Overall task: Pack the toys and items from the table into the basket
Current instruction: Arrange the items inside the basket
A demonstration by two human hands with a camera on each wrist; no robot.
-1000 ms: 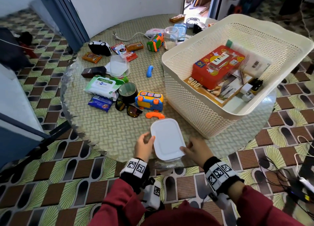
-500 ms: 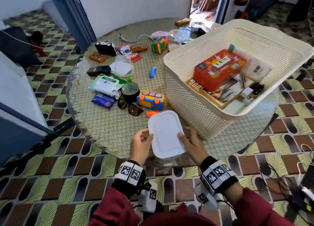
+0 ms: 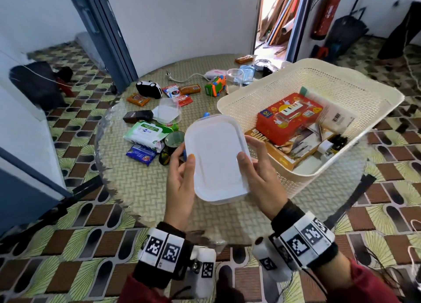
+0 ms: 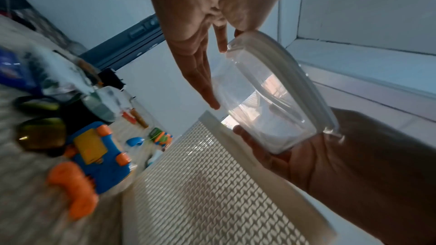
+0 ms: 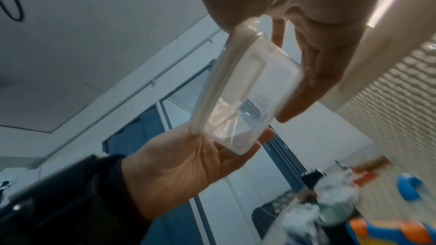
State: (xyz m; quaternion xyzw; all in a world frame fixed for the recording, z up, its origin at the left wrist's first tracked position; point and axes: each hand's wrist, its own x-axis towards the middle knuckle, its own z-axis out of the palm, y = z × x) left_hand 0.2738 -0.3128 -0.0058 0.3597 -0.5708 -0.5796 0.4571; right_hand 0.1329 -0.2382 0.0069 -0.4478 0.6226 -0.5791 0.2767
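Observation:
A clear plastic box with a white lid [image 3: 216, 159] hangs in the air above the table, just left of the cream basket [image 3: 376, 93]. My left hand [image 3: 182, 173] grips its left edge, thumb on the lid and fingers underneath. On its right edge my right hand [image 3: 257, 166] grips the same way. The left wrist view shows the box [image 4: 266, 103] between the left hand [image 4: 200, 44] and the right hand [image 4: 306, 156], beside the basket wall [image 4: 200, 183]. In the right wrist view the box [image 5: 240, 96] looks empty. A red box [image 3: 289, 116] and a book [image 3: 284, 152] lie in the basket.
On the round woven-topped table [image 3: 136, 184] lie a wet-wipes pack [image 3: 145, 134], sunglasses [image 3: 165, 158], a tape roll [image 3: 174, 138], a clear tub [image 3: 169, 110], a black-and-white toy car [image 3: 149, 89], a green-orange toy [image 3: 215, 85] and snack packets. A blue-yellow toy phone [image 4: 99, 156] sits below the box.
Both hands have lifted the lidded box off the table's near edge, up and forward toward the basket. It now covers the toy phone in the head view.

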